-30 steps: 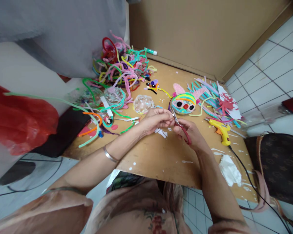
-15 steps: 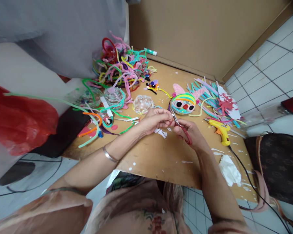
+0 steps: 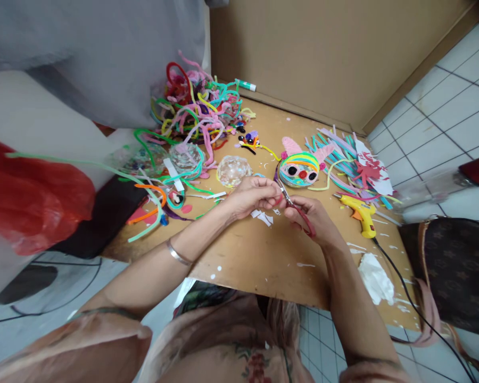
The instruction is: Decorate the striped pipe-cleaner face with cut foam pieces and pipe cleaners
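My right hand grips a pair of scissors by the dark red handles, blades pointing up and left. Its fingers are wrapped round the loops. Close against the blades, my left hand is closed in a pinch; a small reddish bit shows at the fingertips, too small to name. Just beyond both hands lies a decorated animal face with pink ears, black eyes and a red nose. White paper scraps lie under my left hand. A clear plastic piece sits to the left of the face.
A tangled heap of pipe cleaners fills the table's back left; more pipe cleaners lie at the right. A yellow glue gun with a black cord, a crumpled tissue and a brown bag are on the right. A glue stick lies at the back.
Both hands stay almost in place. The scissors have shifted very slightly at the left fingertips, and the reddish bit there shows a little differently.
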{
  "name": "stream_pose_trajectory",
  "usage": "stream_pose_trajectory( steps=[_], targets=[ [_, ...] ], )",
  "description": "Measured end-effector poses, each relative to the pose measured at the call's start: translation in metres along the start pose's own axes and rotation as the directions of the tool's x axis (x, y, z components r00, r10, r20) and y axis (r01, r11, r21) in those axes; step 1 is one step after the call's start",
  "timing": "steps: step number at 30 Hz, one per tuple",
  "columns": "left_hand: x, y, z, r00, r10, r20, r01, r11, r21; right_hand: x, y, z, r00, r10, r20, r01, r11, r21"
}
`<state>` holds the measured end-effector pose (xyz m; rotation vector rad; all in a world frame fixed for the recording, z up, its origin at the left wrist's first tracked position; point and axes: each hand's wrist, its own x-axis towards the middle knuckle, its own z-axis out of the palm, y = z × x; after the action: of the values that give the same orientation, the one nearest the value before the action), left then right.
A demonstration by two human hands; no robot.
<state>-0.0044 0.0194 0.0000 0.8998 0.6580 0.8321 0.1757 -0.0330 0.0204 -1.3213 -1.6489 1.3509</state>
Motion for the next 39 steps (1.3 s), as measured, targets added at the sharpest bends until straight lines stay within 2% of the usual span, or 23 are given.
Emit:
stream_pose_trajectory(
  steps=[24, 33, 39],
  targets=[
    [-0.0023, 0.0072, 0.0015, 0.999, -0.02, -0.047, 0.022, 0.999, 0.024, 0.0, -0.0028, -0.0001, 1.0, 0.025, -0.017, -0.024, 0.999, 0.037],
    [0.0014, 0.0035, 0.0005, 0.992, 0.001, -0.123, -0.009, 0.998, -0.066, 0.0002, 0.0008, 0.0019, 0.998, 0.043, -0.054, -0.041, 0.998, 0.04],
    [-0.0002, 0.001, 0.0027, 0.998, -0.012, -0.065, 0.007, 0.997, -0.07, 0.0014, 0.0022, 0.0038, 0.995, 0.044, -0.085, -0.038, 0.997, 0.062]
  ],
)
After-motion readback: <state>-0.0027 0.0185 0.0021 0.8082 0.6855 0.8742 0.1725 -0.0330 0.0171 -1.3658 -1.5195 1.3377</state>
